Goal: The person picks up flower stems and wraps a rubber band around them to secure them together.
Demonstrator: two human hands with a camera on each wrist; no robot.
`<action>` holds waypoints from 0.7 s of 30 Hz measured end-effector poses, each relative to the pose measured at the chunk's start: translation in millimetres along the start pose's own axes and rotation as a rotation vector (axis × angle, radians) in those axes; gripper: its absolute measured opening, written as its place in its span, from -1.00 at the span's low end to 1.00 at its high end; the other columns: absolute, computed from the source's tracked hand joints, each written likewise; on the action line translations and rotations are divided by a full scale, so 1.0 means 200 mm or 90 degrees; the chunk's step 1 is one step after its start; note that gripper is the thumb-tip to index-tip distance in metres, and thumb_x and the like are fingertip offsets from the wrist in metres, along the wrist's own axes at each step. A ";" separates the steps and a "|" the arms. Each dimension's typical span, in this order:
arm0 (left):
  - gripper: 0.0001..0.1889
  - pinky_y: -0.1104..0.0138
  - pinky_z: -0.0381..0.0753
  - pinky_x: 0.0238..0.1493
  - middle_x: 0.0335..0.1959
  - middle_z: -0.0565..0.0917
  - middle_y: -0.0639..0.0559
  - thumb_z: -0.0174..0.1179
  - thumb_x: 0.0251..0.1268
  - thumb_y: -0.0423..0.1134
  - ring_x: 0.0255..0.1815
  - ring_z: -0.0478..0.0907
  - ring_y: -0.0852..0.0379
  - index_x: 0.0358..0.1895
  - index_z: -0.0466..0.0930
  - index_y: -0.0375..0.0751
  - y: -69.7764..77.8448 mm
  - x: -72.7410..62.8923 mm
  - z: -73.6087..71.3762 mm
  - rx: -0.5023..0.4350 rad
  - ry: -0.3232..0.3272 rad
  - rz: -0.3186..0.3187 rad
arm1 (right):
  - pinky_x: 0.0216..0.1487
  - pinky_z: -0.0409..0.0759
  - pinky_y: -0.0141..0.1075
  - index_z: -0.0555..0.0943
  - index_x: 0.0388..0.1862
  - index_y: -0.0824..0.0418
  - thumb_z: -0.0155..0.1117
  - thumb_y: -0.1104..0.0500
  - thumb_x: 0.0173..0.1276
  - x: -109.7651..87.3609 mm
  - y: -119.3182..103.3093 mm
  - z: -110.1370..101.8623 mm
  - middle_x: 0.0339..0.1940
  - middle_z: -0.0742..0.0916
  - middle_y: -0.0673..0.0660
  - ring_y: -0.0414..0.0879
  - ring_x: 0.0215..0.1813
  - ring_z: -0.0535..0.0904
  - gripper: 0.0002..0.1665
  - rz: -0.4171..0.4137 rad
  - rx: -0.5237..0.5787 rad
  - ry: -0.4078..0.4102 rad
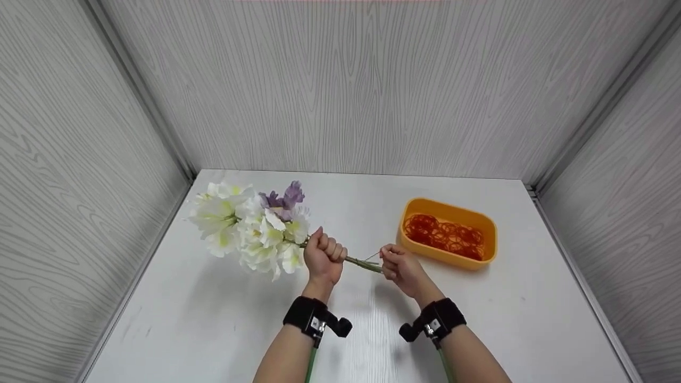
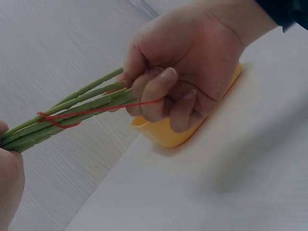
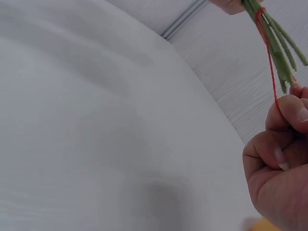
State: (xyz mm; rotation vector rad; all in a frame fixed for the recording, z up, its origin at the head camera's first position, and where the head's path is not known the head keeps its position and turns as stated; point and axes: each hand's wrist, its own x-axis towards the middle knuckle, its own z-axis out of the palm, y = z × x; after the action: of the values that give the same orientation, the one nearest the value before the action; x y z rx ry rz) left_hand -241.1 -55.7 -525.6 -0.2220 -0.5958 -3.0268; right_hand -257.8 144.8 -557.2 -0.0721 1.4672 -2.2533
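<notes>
In the head view my left hand [image 1: 323, 259] grips a bunch of artificial flowers by its green stems [image 2: 79, 107]. White blooms [image 1: 219, 217] and a purple one [image 1: 291, 196] fan out to the left of the fist. A thin red rubber band [image 2: 139, 103] loops round the stems between my hands. My right hand [image 1: 403, 270], fingers curled beyond the cut stem ends, pulls the band taut toward itself. From the right wrist view, the band [image 3: 272, 67] runs straight from the stems down into the right fingers [image 3: 284, 113].
Just beyond my right hand stands an orange-yellow box [image 1: 441, 254] with a pile of red rubber bands [image 1: 447, 236] inside. The white tabletop [image 1: 351, 213] is enclosed by grey wood-grain panels [image 1: 340, 96] at the back and both sides.
</notes>
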 end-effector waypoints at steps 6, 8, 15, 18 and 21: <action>-0.51 0.36 -0.18 -0.61 -0.75 -0.10 0.14 -0.43 0.58 -0.23 -0.74 -0.20 0.23 -0.70 -0.11 -0.07 0.01 -0.01 -0.02 0.029 -0.028 -0.041 | -0.54 0.21 -0.43 0.47 -0.37 0.25 -0.02 0.29 0.53 0.00 -0.08 0.05 -0.64 0.34 -0.01 -0.23 -0.62 0.21 -0.78 -0.024 -0.069 0.014; -0.50 0.35 -0.18 -0.62 -0.76 -0.09 0.14 -0.41 0.58 -0.23 -0.74 -0.20 0.23 -0.70 -0.10 -0.07 0.01 -0.02 -0.03 0.061 -0.031 -0.047 | -0.53 0.23 -0.42 0.49 -0.40 0.25 0.00 0.31 0.51 0.01 -0.09 0.07 -0.63 0.36 0.01 -0.21 -0.61 0.22 -0.77 -0.032 -0.090 0.016; -0.49 0.36 -0.14 -0.64 -0.81 0.01 0.20 -0.32 0.57 -0.22 -0.77 -0.14 0.26 -0.72 -0.08 -0.06 -0.06 -0.03 -0.05 0.191 -0.017 -0.119 | -0.54 0.28 -0.41 0.51 -0.47 0.25 0.02 0.34 0.47 0.03 -0.15 0.16 -0.65 0.36 0.03 -0.18 -0.61 0.25 -0.74 -0.053 -0.131 0.032; -0.48 0.37 -0.13 -0.64 -0.83 0.05 0.23 -0.29 0.56 -0.21 -0.79 -0.11 0.27 -0.73 -0.07 -0.05 -0.10 -0.04 -0.07 0.224 0.001 -0.156 | -0.53 0.30 -0.40 0.49 -0.48 0.26 0.00 0.33 0.48 0.03 -0.19 0.21 -0.65 0.36 0.03 -0.18 -0.61 0.25 -0.72 -0.053 -0.129 0.048; -0.47 0.38 -0.11 -0.64 -0.84 0.05 0.24 -0.25 0.54 -0.20 -0.79 -0.11 0.29 -0.74 -0.06 -0.03 -0.13 -0.05 -0.09 0.243 0.025 -0.173 | -0.55 0.29 -0.40 0.48 -0.48 0.30 -0.02 0.33 0.50 0.04 -0.25 0.25 -0.67 0.35 0.03 -0.18 -0.62 0.23 -0.71 -0.068 -0.118 0.082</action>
State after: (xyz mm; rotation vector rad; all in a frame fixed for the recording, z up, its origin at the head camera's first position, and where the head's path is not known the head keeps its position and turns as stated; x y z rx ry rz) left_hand -235.3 -37.5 -553.5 -0.0672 -1.2721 -3.0687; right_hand -267.1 115.8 -493.2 -0.0645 1.7776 -2.2361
